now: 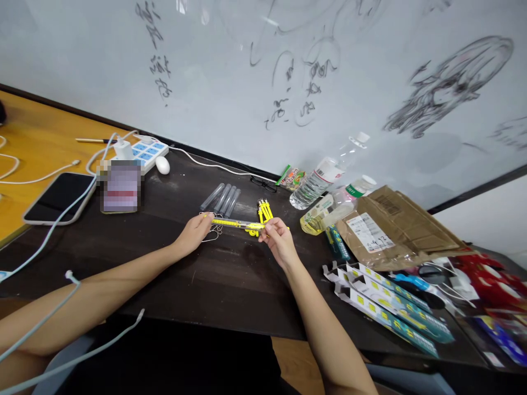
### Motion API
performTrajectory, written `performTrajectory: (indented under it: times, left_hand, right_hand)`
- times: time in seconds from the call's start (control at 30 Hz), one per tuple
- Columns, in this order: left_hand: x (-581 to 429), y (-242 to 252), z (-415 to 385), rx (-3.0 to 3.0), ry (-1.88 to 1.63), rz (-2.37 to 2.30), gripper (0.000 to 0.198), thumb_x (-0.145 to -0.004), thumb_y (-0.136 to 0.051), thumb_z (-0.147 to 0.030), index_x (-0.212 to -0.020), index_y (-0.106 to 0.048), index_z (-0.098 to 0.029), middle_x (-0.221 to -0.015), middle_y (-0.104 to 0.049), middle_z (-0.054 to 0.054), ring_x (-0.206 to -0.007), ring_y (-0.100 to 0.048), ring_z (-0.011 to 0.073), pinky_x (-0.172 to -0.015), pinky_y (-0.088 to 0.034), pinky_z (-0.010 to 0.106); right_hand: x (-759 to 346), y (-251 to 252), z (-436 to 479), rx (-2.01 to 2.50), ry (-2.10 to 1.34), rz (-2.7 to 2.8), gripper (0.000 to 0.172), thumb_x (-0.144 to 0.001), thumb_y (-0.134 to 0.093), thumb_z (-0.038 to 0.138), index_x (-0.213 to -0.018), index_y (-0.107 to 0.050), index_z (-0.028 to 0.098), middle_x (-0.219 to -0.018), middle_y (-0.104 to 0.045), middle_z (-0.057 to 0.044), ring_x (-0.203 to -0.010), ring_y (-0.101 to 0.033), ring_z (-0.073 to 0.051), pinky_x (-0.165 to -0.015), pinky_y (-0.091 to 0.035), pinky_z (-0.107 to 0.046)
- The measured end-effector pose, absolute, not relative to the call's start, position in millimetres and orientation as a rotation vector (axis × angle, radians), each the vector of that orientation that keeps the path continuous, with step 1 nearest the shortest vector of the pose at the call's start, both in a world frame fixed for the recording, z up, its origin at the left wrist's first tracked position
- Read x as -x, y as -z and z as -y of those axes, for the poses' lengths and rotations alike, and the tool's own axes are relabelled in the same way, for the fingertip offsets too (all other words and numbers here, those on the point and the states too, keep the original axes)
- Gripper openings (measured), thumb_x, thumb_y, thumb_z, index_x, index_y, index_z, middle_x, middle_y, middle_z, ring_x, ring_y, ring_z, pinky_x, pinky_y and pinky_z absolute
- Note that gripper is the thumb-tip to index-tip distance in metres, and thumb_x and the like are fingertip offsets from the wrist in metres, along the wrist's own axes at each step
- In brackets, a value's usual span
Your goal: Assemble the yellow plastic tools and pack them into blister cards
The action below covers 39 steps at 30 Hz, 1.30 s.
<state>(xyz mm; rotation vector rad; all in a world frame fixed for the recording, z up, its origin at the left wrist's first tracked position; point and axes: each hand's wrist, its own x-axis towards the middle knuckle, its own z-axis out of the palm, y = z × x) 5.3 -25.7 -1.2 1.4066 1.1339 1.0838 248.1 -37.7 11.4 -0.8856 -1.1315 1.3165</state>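
With our left hand (194, 232) and right hand (280, 241) we pinch opposite ends of a yellow-marked tube (230, 223) above the desk (230, 285), near clear tubes (224, 201).

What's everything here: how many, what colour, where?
whiteboard: one, white, behind
table: one, dark, centre
desk: one, yellow, left
phone: one, black, left
blurred device: one, purplish, left
power strip: one, white, left
cables: several, white, mostly left
oval thing: one, white, left
tubes: four, clear, centre
tools: several, yellow, centre
glasses: one, dark, by whiteboard
packet: one, green, beside glasses
bottles: two, clear, right
parcel: one, brown, right
boxes: at least three, white and teal, right
clutter: uncountable, mixed, far right
held tube: one, clear and yellow, centre
left hand: one, bare, gripping held tube
right hand: one, bare, gripping it
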Motion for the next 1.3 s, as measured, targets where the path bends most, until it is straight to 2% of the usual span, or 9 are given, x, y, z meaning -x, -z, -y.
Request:
performTrajectory:
  times: [0.27,0.63,1.3]
  left_hand:
    - [-5.4,-2.7,26.4,-1.365,-1.077,-1.12,0.034,-0.086,-0.038,-0.046,-0.063,-0.033,-0.021,-0.049,-0.028,-0.008,-0.04,-0.023,0.0071,-0.036,-0.017,0.018]
    - [-3.4,0.2,24.0,-1.365,-1.065,-1.105,0.035,-0.086,-0.039,-0.044,-0.061,-0.033,-0.021,-0.047,-0.028,-0.008,-0.038,-0.023,0.0067,-0.034,-0.017,0.017]
    - [-4.6,-3.0,22.2,-1.239,-1.011,-1.054,0.035,-0.088,-0.037,-0.041,-0.06,-0.031,-0.021,-0.045,-0.024,-0.009,-0.035,-0.019,0.0047,-0.032,-0.015,0.015]
  right_hand:
    - [-249.0,-13.6,40.3,0.866,-1.391,1.158,0.017,-0.075,-0.066,0.029,-0.084,-0.054,0.022,-0.063,-0.054,0.006,-0.056,-0.052,-0.009,-0.058,-0.051,-0.024]
    - [-250.0,-9.8,39.3,0.887,-1.358,1.191,0.02,-0.072,-0.071,0.03,-0.082,-0.056,0.021,-0.064,-0.057,0.005,-0.053,-0.051,-0.008,-0.057,-0.05,-0.023]
    - [-247.2,-14.7,41.2,0.846,-1.376,1.132,0.023,-0.073,-0.071,0.031,-0.087,-0.054,0.023,-0.057,-0.052,0.008,-0.05,-0.048,-0.008,-0.054,-0.048,-0.022]
